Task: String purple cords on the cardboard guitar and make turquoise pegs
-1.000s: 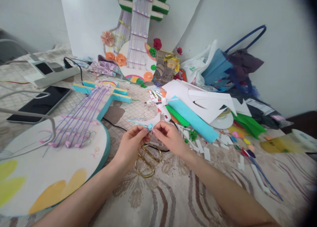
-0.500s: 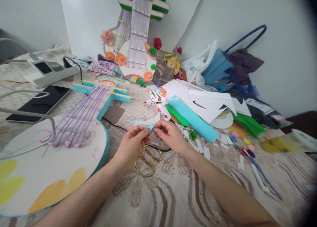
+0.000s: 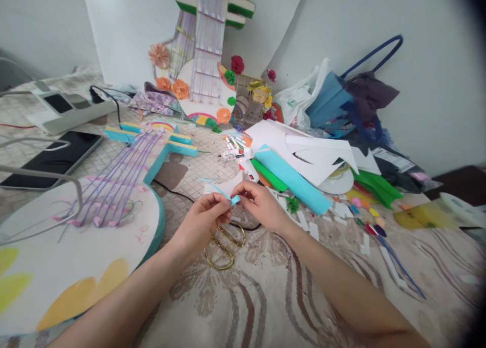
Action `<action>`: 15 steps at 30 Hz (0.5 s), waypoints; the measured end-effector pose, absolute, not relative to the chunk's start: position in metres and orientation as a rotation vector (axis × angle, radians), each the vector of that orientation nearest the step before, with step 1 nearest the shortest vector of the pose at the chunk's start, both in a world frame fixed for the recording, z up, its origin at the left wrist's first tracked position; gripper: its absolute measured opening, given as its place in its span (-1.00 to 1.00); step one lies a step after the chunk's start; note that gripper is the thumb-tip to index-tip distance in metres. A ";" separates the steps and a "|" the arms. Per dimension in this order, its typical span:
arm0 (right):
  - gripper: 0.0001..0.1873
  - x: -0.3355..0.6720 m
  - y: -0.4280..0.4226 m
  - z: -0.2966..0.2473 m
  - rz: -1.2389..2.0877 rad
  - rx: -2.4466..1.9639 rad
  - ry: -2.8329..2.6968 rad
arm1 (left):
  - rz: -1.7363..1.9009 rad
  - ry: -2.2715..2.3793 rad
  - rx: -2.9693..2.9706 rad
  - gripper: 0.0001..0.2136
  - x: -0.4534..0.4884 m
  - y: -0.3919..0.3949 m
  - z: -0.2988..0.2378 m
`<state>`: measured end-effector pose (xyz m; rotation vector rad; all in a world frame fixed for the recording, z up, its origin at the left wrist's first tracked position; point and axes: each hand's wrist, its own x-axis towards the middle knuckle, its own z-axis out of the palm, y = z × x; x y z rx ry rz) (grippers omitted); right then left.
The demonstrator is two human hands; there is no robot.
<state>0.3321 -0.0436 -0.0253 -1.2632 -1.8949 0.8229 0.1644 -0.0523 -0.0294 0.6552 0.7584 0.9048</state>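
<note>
Between my two hands is a small light-blue paper strip (image 3: 235,200), its thin tail pointing up and left. My left hand (image 3: 210,210) pinches it between thumb and finger. From the other side, the fingers of my right hand (image 3: 255,202) are closed on the same strip. Gold-handled scissors (image 3: 224,247) lie on the cloth just below my hands, their blades hidden. To the left lies a white cardboard guitar (image 3: 94,247) with light-blue sides, purple strings and painted petals.
A hot glue gun (image 3: 243,158) lies beyond my hands, beside a blue crepe paper roll (image 3: 292,181) and white card sheets (image 3: 304,148). A tablet (image 3: 53,158) and power strip (image 3: 72,115) are at left. Paper scraps (image 3: 341,210) lie right; a decorated guitar (image 3: 207,85) stands behind.
The whole view has shifted slightly, so things appear a little further left. The blue strip has turned a little between my fingers, and more of its folded end shows.
</note>
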 end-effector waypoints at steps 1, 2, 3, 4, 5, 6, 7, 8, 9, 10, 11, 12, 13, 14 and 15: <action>-0.90 0.333 -0.043 -0.024 0.789 -1.255 -1.923 | 0.895 0.763 0.671 -0.80 0.164 -0.053 -0.029; -0.90 0.334 -0.042 -0.023 0.754 -1.240 -1.952 | 0.889 0.770 0.686 -0.80 0.165 -0.053 -0.029; -0.91 0.335 -0.042 -0.023 0.717 -1.217 -1.977 | 0.884 0.777 0.704 -0.80 0.165 -0.053 -0.029; -0.91 0.336 -0.041 -0.022 0.680 -1.189 -1.999 | 0.881 0.784 0.723 -0.80 0.165 -0.053 -0.029; -0.91 0.337 -0.041 -0.022 0.644 -1.161 -2.018 | 0.878 0.788 0.743 -0.81 0.165 -0.053 -0.029; -0.90 0.337 -0.040 -0.022 0.609 -1.134 -2.033 | 0.875 0.789 0.760 -0.81 0.165 -0.053 -0.029; -0.90 0.338 -0.040 -0.022 0.581 -1.113 -2.046 | 0.873 0.790 0.775 -0.81 0.165 -0.053 -0.029; -0.89 0.338 -0.040 -0.021 0.560 -1.096 -2.057 | 0.874 0.791 0.789 -0.80 0.165 -0.053 -0.029; -0.89 0.338 -0.040 -0.021 0.548 -1.085 -2.065 | 0.875 0.793 0.801 -0.80 0.165 -0.053 -0.029; -0.89 0.338 -0.040 -0.021 0.544 -1.078 -2.072 | 0.877 0.796 0.813 -0.80 0.165 -0.053 -0.030; -0.90 0.337 -0.040 -0.021 0.547 -1.076 -2.076 | 0.875 0.800 0.827 -0.80 0.164 -0.053 -0.030; -0.90 0.337 -0.040 -0.021 0.554 -1.077 -2.075 | 0.873 0.805 0.842 -0.80 0.164 -0.053 -0.031; -0.90 0.336 -0.040 -0.020 0.567 -1.082 -2.066 | 0.871 0.809 0.858 -0.80 0.164 -0.053 -0.031; -0.91 0.336 -0.041 -0.020 0.587 -1.088 -2.052 | 0.866 0.812 0.873 -0.80 0.164 -0.053 -0.032; -0.91 0.335 -0.041 -0.020 0.620 -1.095 -2.032 | 0.863 0.814 0.887 -0.80 0.164 -0.053 -0.032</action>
